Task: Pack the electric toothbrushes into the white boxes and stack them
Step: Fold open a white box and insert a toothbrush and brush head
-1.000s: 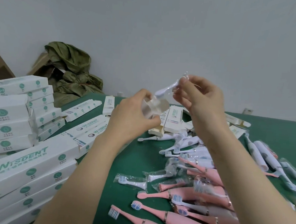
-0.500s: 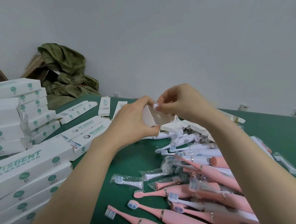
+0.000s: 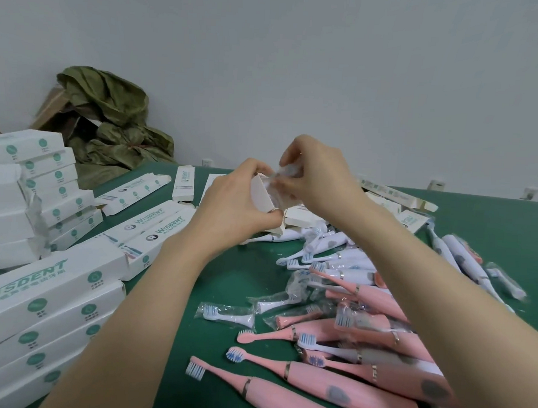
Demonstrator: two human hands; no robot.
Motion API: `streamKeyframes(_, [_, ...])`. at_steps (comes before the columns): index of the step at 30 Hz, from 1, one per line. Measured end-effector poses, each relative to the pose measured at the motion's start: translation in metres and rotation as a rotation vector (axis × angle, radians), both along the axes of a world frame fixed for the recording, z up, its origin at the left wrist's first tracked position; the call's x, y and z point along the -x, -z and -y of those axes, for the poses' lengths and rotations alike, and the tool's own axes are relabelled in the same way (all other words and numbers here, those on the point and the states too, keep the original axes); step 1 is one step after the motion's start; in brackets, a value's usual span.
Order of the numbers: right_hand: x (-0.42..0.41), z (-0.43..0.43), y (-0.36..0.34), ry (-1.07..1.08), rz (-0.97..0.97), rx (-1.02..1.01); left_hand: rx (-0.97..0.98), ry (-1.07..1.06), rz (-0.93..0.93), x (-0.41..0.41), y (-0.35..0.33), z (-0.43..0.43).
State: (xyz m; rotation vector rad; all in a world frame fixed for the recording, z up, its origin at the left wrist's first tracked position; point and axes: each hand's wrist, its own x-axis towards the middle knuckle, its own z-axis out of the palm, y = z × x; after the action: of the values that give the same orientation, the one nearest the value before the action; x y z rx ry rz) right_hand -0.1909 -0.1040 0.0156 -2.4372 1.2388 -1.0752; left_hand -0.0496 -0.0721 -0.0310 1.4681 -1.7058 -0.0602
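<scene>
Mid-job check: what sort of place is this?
Probably a packing workshop: a green table holds stacks of white boxes and loose pink toothbrushes. The left hand holds an open box while the right hand pinches a wrapped brush head at its mouth.

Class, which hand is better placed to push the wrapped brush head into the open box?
The right hand: it pinches the plastic-wrapped brush head at the open white cardboard box, which the left hand holds.

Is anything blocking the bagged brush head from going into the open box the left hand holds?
Nothing visible does. The right hand pinches the bagged brush head right at the open end of the white box, which the left hand grips.
</scene>
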Motion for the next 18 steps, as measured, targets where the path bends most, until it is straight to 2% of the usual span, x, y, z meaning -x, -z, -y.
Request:
streamKeyframes(5, [-0.001,0.002,0.004,0.024,0.024,0.118,0.019,0.014,-0.037,0.001,-0.006,-0.003])
streamKeyframes(10, [-0.009,-0.005,0.010,0.005,0.236,0.108,0.035,-0.013,-0.081,0.000,-0.011,-0.005])
streamKeyframes(11, [-0.012,-0.005,0.012,0.016,0.171,0.144,0.047,-0.020,-0.090,-0.001,-0.012,-0.006])
streamKeyframes(14, [-0.020,-0.001,0.020,0.009,-0.313,0.269,0.037,-0.044,-0.077,-0.003,-0.013,-0.007])
streamKeyframes(15, [-0.018,0.001,0.021,-0.017,-0.384,0.296,0.032,-0.052,-0.059,-0.004,-0.012,-0.006])
streamKeyframes(16, [-0.015,0.003,0.022,-0.030,-0.374,0.315,0.034,-0.059,-0.052,-0.005,-0.011,-0.006])
streamKeyframes(18, [-0.008,-0.002,0.028,-0.017,-0.111,0.317,0.051,-0.096,-0.068,-0.009,-0.011,-0.005])
